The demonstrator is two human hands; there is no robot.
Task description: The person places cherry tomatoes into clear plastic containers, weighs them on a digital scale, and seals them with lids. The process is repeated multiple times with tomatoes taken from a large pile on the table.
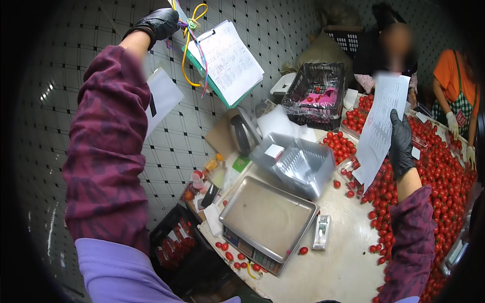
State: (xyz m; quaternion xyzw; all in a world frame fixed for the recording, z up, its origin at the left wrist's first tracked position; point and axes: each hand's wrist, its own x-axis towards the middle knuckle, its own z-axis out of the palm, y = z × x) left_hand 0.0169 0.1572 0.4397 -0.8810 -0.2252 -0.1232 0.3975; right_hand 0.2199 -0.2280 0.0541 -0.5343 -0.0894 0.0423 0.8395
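My left hand (161,23), in a black glove, is raised at the top left, its fingers closed around knotted coloured cords (192,23). Beside it, to the right, a green clipboard (227,64) with written sheets hangs near the wall. A white card (163,99) with a black mark is below the hand. Over on the right, my right hand (401,146), also black-gloved, grips a printed paper sheet (380,125) with a torn lower edge, above the cherry tomatoes (443,189). An electronic scale with a steel pan (271,217) stands on the table in front of me.
Stacked clear plastic trays (293,163) stand behind the scale, a tape dispenser (322,231) beside it. A black crate (314,94) is at the back, another (174,242) at lower left. Two people (392,49) (454,87) are across the table, one wearing light gloves.
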